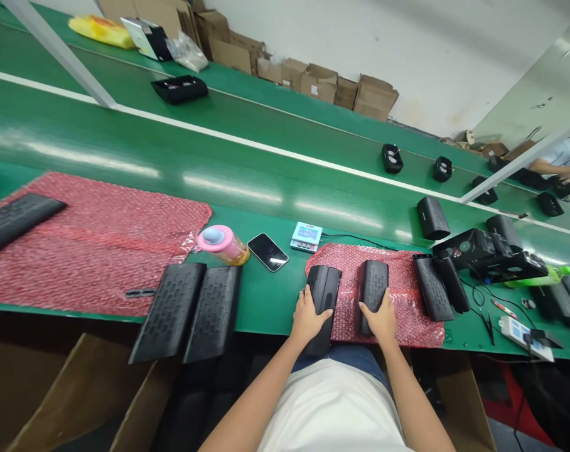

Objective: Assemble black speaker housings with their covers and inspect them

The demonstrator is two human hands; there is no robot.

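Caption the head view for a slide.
Left hand and right hand each rest on a black speaker part on red bubble wrap.

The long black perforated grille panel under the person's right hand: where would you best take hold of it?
Across its narrow width near the close end, coming from the table's front edge. The long black perforated grille panel lies lengthwise away from the person on the red bubble wrap sheet, and the right hand already rests on that end.

Two hands (pixel 307 317), one phone (pixel 267 252)
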